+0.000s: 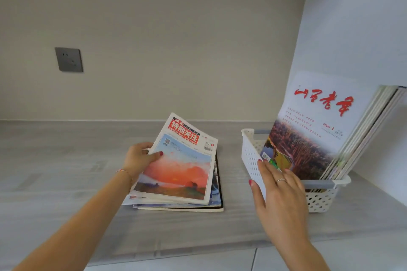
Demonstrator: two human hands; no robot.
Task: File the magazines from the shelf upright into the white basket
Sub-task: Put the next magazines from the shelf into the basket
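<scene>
Several magazines (343, 130) already being kept leaning in basket (251, 156), just beyond right hand (279, 191), fingers straight against basket wall. Top magazine (178, 160) being pinched by left hand (141, 158); stack (217, 196) under fingers still on shelf (55, 160), unfiled.

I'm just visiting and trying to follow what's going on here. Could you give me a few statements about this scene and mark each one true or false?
1. The left hand holds the top magazine by its left edge. True.
2. The white basket holds no magazines. False: several magazines stand in it, leaning right, a white-covered magazine at the front.
3. The right hand pinches a magazine. False: its straight fingers lie against the basket's near wall.
4. More magazines lie stacked under the one being lifted. True.
5. A wall socket is set in the back wall. True.
</scene>
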